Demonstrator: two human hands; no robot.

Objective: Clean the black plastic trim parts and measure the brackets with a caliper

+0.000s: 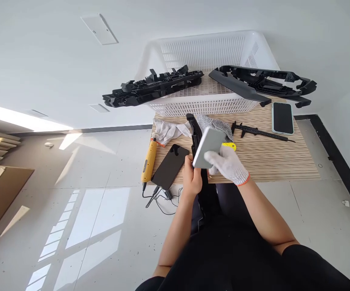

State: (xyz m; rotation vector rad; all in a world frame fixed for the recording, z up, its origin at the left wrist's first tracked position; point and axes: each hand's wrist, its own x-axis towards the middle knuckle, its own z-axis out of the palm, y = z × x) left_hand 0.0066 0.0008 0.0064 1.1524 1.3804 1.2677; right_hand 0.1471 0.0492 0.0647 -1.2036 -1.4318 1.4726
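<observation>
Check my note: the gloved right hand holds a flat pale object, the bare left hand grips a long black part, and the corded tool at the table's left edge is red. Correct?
The corded tool is yellow, not red, as the head view shows. The rest stands: the gloved right hand holds the flat pale object, and the bare left hand grips the long black part.
</observation>
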